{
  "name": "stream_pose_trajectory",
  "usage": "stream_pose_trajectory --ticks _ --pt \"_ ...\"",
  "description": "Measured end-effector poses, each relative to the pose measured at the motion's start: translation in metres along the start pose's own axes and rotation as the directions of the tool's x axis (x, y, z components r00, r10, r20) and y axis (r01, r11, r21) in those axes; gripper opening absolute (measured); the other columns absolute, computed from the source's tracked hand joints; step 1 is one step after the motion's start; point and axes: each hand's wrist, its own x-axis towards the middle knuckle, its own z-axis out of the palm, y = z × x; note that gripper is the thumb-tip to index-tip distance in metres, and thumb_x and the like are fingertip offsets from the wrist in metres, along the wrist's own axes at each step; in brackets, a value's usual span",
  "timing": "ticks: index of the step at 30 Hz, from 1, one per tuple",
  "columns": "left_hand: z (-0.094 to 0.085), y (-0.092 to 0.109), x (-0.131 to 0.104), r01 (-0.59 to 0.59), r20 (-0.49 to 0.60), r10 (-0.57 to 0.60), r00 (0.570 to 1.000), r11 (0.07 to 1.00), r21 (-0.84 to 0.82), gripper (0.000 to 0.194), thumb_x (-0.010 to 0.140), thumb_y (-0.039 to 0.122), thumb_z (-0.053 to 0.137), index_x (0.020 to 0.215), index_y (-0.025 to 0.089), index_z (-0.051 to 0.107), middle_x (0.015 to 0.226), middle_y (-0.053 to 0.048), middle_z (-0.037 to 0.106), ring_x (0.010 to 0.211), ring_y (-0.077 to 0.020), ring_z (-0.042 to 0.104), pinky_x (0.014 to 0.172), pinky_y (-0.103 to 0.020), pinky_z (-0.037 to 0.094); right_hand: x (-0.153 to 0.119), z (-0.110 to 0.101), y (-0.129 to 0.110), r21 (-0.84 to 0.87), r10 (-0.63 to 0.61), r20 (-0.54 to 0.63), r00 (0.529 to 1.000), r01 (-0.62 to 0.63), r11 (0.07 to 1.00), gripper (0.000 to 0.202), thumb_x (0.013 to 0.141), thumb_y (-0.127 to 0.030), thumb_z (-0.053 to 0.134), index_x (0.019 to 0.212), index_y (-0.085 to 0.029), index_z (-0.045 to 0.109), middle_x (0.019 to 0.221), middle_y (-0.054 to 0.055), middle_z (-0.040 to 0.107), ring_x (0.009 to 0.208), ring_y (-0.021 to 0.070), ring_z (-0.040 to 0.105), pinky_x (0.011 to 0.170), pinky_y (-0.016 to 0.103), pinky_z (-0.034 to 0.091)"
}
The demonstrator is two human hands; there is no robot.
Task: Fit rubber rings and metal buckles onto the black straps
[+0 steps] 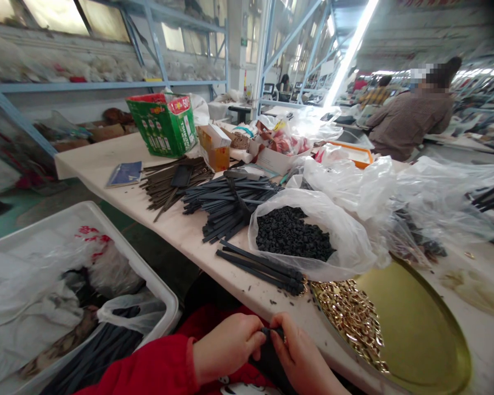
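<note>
Near the table's front edge, my left hand (229, 346) and my right hand (301, 357) meet over my lap. Both are closed on a black strap (270, 363), whose lower part hangs down between them. A small gold glint shows by the right fingers, too small to make out. Just beyond my hands lie finished-looking black straps (259, 267) with gold metal at their right ends. To the right, many small gold buckles (349, 315) are heaped on a round gold tray (420, 329). A plastic bag (349, 247) behind them holds small black loops (292, 233).
Bundles of dark straps (226, 200) spread across the table (177, 241), near a green carton (162, 126) and a blue booklet (124, 174). A white bin (170, 299) with bags and straps stands at left. Another person (415, 118) sits at the back right.
</note>
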Motion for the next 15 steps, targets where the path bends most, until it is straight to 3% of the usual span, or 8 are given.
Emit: stream_pose_trajectory --ticks 6,11,15 --pt "0.001 -0.003 -0.001 0.012 -0.008 -0.012 1.0 1.0 0.017 0.023 0.078 0.025 0.042 0.069 0.017 0.061 0.06 0.001 0.059 0.053 -0.0125 0.051 0.052 -0.021 0.034 -0.002 0.004 0.002 -0.056 -0.028 -0.009 1.0 0.027 0.998 0.007 0.086 -0.022 0.037 0.083 -0.024 0.043 0.067 0.0 0.062 0.058 0.0173 0.061 0.052 0.026 0.046" --pt "0.009 -0.007 0.004 0.022 -0.146 0.003 0.989 0.985 0.169 0.028 0.084 0.028 0.038 0.072 0.017 0.06 0.065 -0.003 0.063 0.061 -0.0162 0.056 0.055 -0.023 0.034 -0.001 0.01 0.005 -0.18 -0.062 -0.064 0.996 0.05 0.982 0.011 0.086 -0.021 0.034 0.09 -0.022 0.045 0.073 0.006 0.066 0.067 0.0232 0.064 0.058 0.033 0.049" --pt "0.013 -0.01 0.006 0.017 -0.164 0.017 0.986 0.979 0.204 0.027 0.085 0.03 0.039 0.073 0.018 0.059 0.067 -0.003 0.064 0.062 -0.0167 0.058 0.054 -0.024 0.034 0.0 0.008 0.006 -0.095 0.005 -0.041 0.999 -0.009 0.995 0.01 0.088 -0.023 0.034 0.09 -0.022 0.044 0.073 0.005 0.065 0.066 0.0214 0.064 0.058 0.031 0.049"
